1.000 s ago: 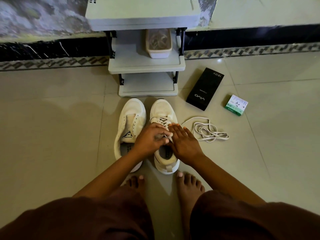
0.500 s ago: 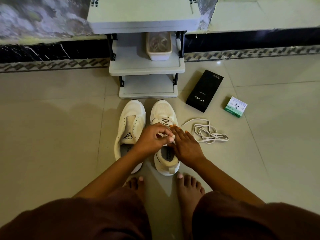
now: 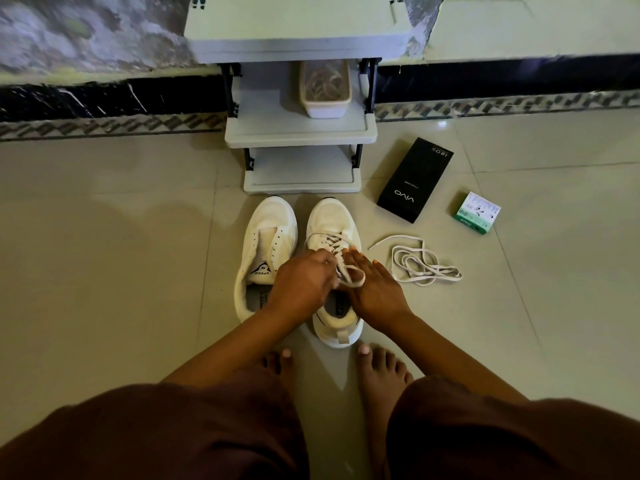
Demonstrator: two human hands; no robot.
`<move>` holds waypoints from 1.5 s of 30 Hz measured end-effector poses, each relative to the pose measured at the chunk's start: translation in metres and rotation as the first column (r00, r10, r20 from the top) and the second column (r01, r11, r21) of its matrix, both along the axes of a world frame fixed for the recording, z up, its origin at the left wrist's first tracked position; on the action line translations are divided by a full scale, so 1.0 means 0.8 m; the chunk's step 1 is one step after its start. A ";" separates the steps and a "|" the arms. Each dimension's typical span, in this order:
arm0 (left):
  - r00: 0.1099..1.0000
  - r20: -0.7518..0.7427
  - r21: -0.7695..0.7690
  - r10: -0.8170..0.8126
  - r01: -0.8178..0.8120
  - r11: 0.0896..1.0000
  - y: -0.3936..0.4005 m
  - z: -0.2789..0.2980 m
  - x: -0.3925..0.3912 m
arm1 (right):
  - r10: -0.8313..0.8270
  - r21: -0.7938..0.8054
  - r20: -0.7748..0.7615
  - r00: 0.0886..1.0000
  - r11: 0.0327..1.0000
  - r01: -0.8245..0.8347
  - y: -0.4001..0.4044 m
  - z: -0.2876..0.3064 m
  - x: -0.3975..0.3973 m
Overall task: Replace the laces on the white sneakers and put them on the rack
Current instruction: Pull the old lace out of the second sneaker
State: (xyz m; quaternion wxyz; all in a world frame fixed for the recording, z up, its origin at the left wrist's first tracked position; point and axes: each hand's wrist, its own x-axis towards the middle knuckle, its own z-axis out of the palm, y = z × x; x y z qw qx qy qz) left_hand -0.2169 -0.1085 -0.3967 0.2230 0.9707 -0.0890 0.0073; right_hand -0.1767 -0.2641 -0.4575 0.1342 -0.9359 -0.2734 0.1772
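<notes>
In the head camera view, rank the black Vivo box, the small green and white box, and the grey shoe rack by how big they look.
Largest to smallest as they look:
1. grey shoe rack
2. black Vivo box
3. green and white box
All stand at a similar range, so the order seems safe.

Prob. a home entryway, tiled floor, grey shoe rack vs patterned skirting, bare feet

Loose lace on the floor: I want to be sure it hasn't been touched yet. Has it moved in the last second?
No. The loose lace lies in the same tangle, just below the black box, as before.
</notes>
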 end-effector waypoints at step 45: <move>0.981 -0.166 -0.425 -0.103 0.023 0.905 -0.009 0.016 0.015 | -0.036 -0.032 -0.055 0.998 0.999 0.034 0.011 0.016 0.002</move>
